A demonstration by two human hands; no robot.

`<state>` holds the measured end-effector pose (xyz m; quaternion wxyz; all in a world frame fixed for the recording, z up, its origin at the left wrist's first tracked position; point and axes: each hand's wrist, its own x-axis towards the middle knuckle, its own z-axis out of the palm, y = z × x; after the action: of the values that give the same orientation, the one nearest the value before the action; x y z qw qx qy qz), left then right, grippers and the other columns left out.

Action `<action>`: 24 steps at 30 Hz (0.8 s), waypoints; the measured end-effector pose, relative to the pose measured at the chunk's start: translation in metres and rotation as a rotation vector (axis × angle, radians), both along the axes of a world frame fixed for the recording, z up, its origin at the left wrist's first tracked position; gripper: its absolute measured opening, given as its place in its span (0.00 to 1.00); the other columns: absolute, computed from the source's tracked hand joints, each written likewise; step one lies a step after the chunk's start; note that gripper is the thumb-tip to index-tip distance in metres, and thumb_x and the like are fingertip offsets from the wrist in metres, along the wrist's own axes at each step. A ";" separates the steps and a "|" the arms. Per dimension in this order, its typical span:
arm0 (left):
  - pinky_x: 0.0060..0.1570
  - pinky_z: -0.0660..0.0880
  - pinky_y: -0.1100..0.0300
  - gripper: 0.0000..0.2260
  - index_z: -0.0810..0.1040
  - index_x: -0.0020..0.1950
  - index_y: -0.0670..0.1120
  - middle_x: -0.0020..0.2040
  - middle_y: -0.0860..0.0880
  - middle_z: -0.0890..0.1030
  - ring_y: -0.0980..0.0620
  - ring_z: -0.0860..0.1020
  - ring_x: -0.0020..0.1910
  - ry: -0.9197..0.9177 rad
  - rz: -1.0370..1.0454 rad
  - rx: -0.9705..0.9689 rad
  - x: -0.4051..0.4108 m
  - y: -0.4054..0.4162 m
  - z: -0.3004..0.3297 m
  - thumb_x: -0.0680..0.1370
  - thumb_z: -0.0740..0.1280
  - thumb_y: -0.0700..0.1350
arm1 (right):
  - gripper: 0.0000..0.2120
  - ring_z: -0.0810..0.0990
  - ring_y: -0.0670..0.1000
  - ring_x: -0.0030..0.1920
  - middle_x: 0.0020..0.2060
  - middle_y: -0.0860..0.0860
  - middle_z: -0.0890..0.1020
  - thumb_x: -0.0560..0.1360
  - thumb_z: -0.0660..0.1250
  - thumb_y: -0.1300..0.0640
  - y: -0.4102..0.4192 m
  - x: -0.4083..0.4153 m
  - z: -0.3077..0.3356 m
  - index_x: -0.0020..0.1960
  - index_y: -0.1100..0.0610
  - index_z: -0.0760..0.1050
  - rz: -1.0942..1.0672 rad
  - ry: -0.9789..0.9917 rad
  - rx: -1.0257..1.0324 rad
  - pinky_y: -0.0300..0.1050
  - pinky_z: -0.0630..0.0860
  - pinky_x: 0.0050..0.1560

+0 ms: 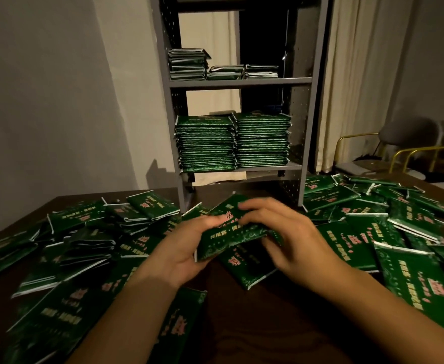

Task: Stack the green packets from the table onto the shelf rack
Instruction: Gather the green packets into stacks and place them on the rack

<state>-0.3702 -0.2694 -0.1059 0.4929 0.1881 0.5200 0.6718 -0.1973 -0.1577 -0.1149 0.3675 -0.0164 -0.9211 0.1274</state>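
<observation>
Both hands hold one green packet [231, 227] in the middle of the frame: the left hand [181, 248] grips its near end, the right hand [278, 232] curls over the top. More packets [412, 266] cover the table [255, 324]. Stacks [231, 143] sit on the shelf rack [242, 81] above.

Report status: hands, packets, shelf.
Left hand and right hand both grip a green packet above the table. Loose packets remain. Shelf rack partly stacked; path clear.

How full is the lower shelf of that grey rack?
Nearly full: two tall stacks of green packets on the lower shelf reach close beneath the upper shelf.
</observation>
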 end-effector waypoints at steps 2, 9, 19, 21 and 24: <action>0.52 0.81 0.52 0.15 0.80 0.61 0.40 0.57 0.38 0.84 0.42 0.84 0.52 0.049 0.035 0.012 -0.003 0.002 -0.003 0.75 0.72 0.39 | 0.31 0.64 0.40 0.74 0.73 0.40 0.65 0.70 0.66 0.72 0.001 -0.003 -0.001 0.69 0.49 0.72 -0.097 0.029 -0.081 0.37 0.62 0.74; 0.51 0.81 0.46 0.17 0.79 0.61 0.43 0.52 0.40 0.86 0.41 0.85 0.51 0.227 0.129 0.103 0.006 0.003 -0.005 0.74 0.74 0.35 | 0.35 0.81 0.45 0.58 0.63 0.45 0.77 0.68 0.72 0.37 0.007 -0.006 -0.001 0.71 0.44 0.65 -0.035 0.036 -1.110 0.40 0.79 0.54; 0.51 0.81 0.50 0.13 0.83 0.45 0.47 0.43 0.47 0.87 0.47 0.86 0.44 0.583 0.193 -0.033 0.013 0.003 0.013 0.83 0.63 0.50 | 0.15 0.86 0.53 0.49 0.51 0.50 0.85 0.76 0.69 0.60 0.009 -0.003 0.001 0.62 0.53 0.74 0.062 0.068 -1.123 0.48 0.84 0.42; 0.52 0.82 0.45 0.11 0.81 0.50 0.48 0.49 0.42 0.86 0.43 0.85 0.47 0.641 0.158 -0.069 0.006 0.002 0.014 0.84 0.60 0.43 | 0.12 0.86 0.52 0.49 0.50 0.48 0.86 0.79 0.67 0.57 0.010 -0.005 -0.001 0.61 0.51 0.74 0.015 0.074 -1.096 0.49 0.84 0.44; 0.51 0.83 0.46 0.10 0.79 0.57 0.52 0.55 0.45 0.85 0.43 0.84 0.52 0.622 0.044 -0.010 0.000 -0.004 0.008 0.85 0.58 0.46 | 0.11 0.86 0.48 0.49 0.50 0.48 0.84 0.81 0.65 0.54 0.005 -0.012 0.000 0.63 0.48 0.71 -0.065 0.080 -1.032 0.52 0.84 0.50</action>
<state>-0.3706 -0.2739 -0.0982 0.2964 0.3708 0.6532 0.5900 -0.2097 -0.1524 -0.1153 0.3501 -0.2191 -0.7226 0.5543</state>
